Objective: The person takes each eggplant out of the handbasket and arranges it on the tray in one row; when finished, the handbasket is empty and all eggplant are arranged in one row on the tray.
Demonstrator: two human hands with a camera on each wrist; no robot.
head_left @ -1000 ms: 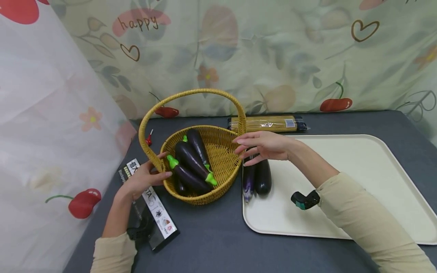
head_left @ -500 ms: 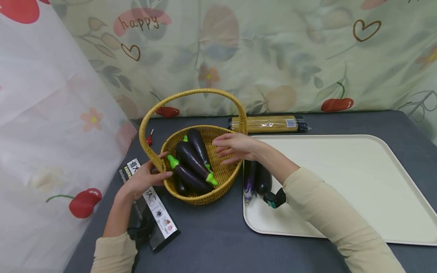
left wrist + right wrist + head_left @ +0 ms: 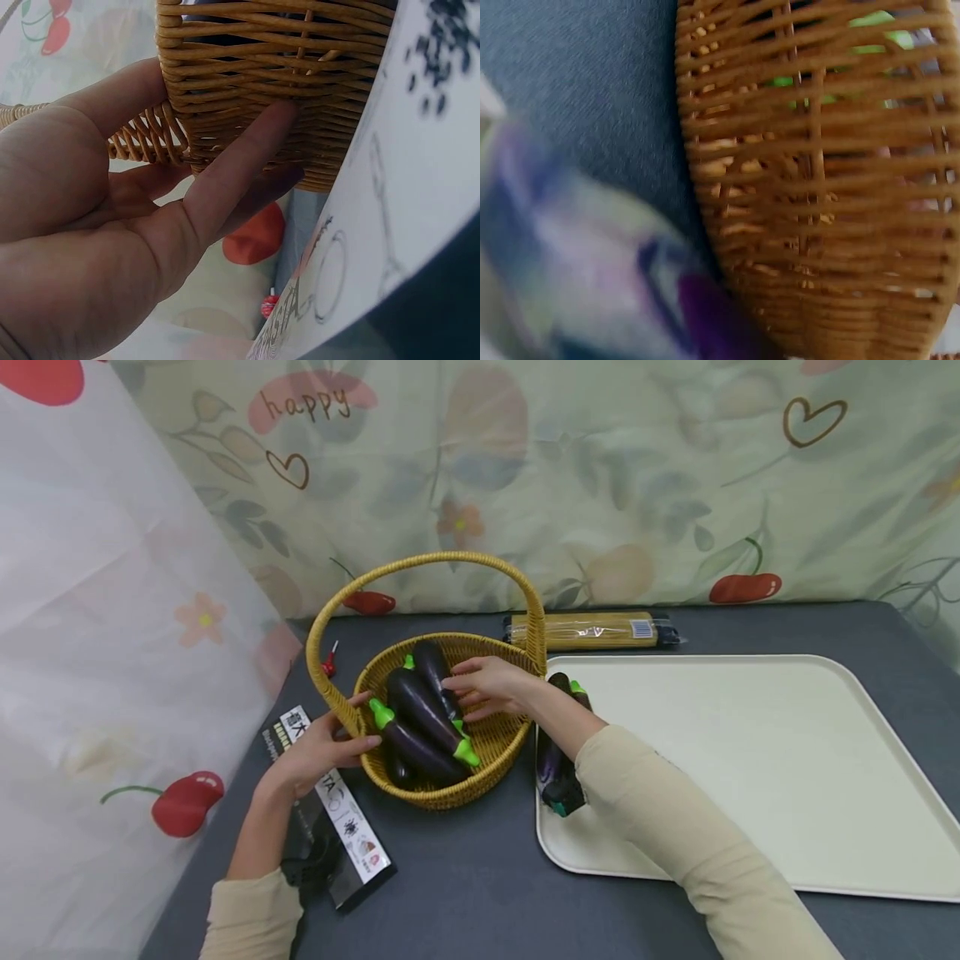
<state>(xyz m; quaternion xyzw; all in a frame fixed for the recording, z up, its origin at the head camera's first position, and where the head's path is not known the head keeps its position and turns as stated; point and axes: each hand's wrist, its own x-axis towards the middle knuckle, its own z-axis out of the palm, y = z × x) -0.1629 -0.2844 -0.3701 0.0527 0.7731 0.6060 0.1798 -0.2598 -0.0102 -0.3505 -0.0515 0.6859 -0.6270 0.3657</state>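
Note:
A wicker basket (image 3: 450,797) with a tall arched handle stands on the dark table and holds several eggplants (image 3: 425,714) with green caps. At its left side, my left hand (image 3: 322,752) grips the basket by the handle's base; in the left wrist view its fingers (image 3: 244,161) lie along the woven outer wall. My right hand (image 3: 491,687) reaches in over the right rim, fingers loosely bent and spread beside the rear eggplant. More eggplants (image 3: 550,760) lie on the tray's left end, partly behind the right forearm. One eggplant's pale purple end (image 3: 607,255) blurs in the right wrist view.
A large cream tray (image 3: 735,777) takes up the table's right side. Behind it lies a clear pack of thin yellow sticks (image 3: 596,631). A black box with a white label (image 3: 348,827) lies under the left forearm. A small red object (image 3: 329,665) is left of the basket.
My right hand has moved left from above the tray's eggplants, across the basket's right rim, to beside the eggplants inside. The left hand and basket stay put.

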